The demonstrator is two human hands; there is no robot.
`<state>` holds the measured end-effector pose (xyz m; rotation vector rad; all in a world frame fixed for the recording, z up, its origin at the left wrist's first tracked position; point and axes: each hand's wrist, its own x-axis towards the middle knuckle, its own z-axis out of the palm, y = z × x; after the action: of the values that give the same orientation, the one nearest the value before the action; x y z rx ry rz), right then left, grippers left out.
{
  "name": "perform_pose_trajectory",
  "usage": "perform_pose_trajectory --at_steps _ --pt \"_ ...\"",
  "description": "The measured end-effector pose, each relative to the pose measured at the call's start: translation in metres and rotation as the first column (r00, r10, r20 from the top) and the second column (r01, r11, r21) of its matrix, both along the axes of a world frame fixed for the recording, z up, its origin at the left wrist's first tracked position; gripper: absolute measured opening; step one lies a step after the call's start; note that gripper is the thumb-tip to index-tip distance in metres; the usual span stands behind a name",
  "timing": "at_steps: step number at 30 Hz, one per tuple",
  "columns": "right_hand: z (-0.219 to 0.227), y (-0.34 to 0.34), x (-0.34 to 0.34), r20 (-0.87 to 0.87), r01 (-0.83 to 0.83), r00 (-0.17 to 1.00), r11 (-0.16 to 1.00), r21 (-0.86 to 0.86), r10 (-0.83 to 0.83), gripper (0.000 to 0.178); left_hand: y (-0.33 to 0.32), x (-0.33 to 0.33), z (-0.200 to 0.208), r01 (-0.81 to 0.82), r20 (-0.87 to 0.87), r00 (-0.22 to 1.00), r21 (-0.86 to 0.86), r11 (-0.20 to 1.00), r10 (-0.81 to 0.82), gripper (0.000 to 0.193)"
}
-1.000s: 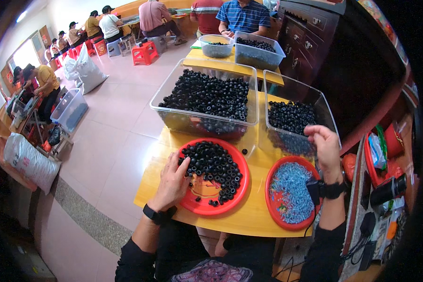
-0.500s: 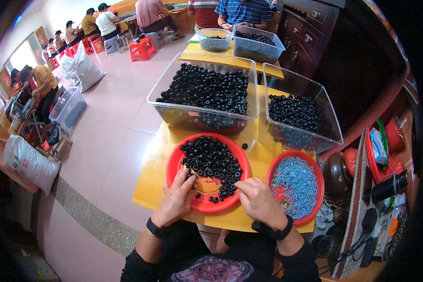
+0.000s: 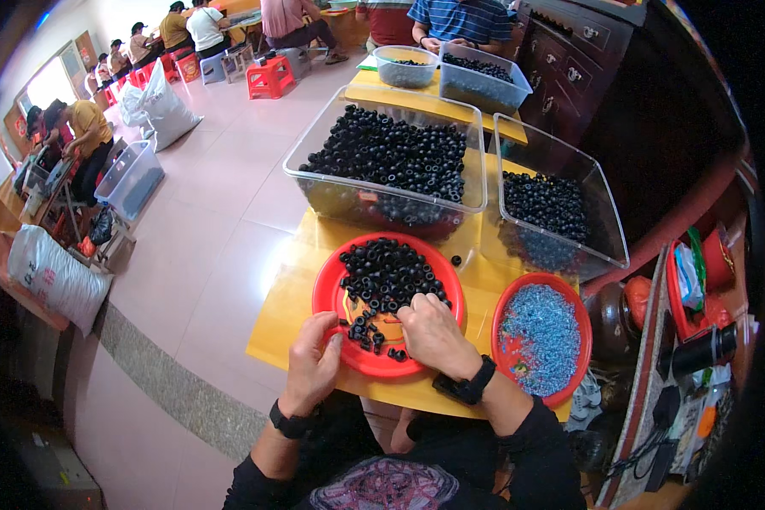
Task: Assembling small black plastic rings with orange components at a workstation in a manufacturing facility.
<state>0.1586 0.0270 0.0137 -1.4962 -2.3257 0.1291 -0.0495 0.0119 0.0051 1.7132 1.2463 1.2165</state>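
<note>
A round red plate (image 3: 321,293) lies on the yellow tabletop, with a pile of small black rings (image 3: 387,268) in its far part. A smaller cluster of rings (image 3: 365,330) sits nearer me on its patterned bottom. At the plate's left rim is my left hand (image 3: 313,353), fingers curled toward the thumb; what they hold, if anything, is too small to make out. My right hand (image 3: 438,336) reaches over the plate's right side, closed, knuckles up. Its fingertips are hidden behind the hand, near the rings, so anything pinched there cannot be seen.
Behind the plate stand a large clear bin (image 3: 302,177) and another clear bin (image 3: 603,242), both holding black rings. An oval red tray (image 3: 499,340) of small bluish pieces lies to the right. One loose ring (image 3: 456,261) is on the tabletop. A person (image 3: 463,25) sits opposite.
My right hand has moved left and inward over the plate from its right rim. My left hand has drawn back to the left rim. Several rings now lie nearer the plate's middle.
</note>
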Motion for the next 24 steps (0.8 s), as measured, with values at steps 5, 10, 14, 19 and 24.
perform_pose_trajectory --at_steps 5,10,14,19,24 --pt "0.001 0.002 -0.006 -0.002 0.012 1.0 1.0 -0.007 -0.012 0.007 0.0 0.009 0.009 -0.015 -0.24 0.968 0.255 0.967 0.078 0.025" --pt "0.005 0.005 0.001 -0.058 0.04 0.997 0.999 -0.027 -0.042 0.009 0.007 0.023 0.002 0.196 -0.507 0.862 0.347 0.917 0.008 0.029" --pt "0.001 0.009 -0.006 -0.1 -0.001 0.995 1.0 -0.013 -0.001 0.006 0.005 0.032 -0.001 0.205 -0.598 0.801 0.272 0.94 -0.002 0.025" --pt "-0.003 0.011 -0.01 -0.005 0.016 1.0 0.999 0.048 -0.016 0.008 0.007 0.034 -0.003 0.241 -0.567 0.821 0.24 0.94 -0.066 0.026" --pt "-0.002 0.012 -0.018 0.102 -0.01 0.995 0.997 0.075 0.002 0.009 0.007 0.03 -0.006 0.193 -0.465 0.883 0.248 0.949 -0.058 0.028"
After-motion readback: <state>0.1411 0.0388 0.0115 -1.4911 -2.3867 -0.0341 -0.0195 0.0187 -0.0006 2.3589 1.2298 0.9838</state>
